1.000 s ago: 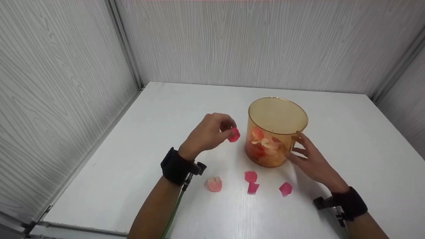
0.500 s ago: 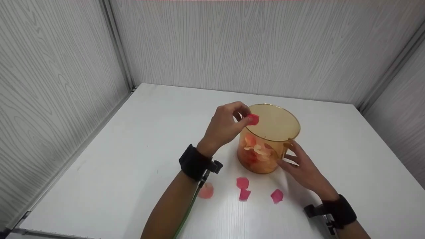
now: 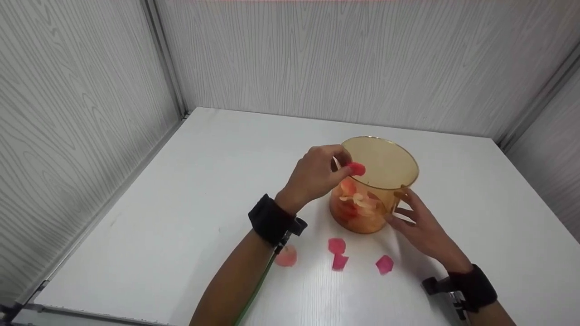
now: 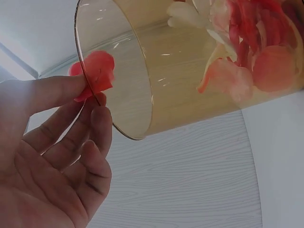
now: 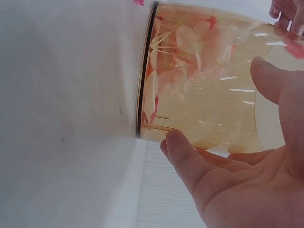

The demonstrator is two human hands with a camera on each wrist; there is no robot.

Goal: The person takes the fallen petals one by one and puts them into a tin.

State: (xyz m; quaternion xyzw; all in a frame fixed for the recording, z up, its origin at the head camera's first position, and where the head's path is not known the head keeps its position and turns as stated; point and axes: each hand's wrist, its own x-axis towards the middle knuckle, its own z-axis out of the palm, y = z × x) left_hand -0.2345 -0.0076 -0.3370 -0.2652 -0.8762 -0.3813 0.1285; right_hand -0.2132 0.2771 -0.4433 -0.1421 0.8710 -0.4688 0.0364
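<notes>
Between thumb and fingers, my left hand [image 3: 319,174] pinches a red flower petal [image 3: 356,169] at the near-left rim of a clear amber jar [image 3: 380,158]. In the left wrist view, the petal [image 4: 99,71] overlaps the jar's mouth, with the fingertips right at the rim. The jar stands upright, its lower part filled with red, pink and cream petals [image 3: 358,203]. On its right side my right hand [image 3: 423,226] holds it, fingers spread along the wall from near the rim downward. The right wrist view shows thumb and fingers on either side of the jar [image 5: 204,95].
Several loose petals lie on the white table [image 3: 204,181] in front of the jar: two pink petals [image 3: 337,246] close together, a magenta petal [image 3: 384,264] to their right, and a pale pink petal [image 3: 286,256] beside my left forearm. Grey wood-grain panels [image 3: 294,59] enclose the table.
My left hand has carried the red petal rightward from beside the jar to its rim. The right hand keeps its hold, and the loose petals lie as before; the head view has shifted slightly.
</notes>
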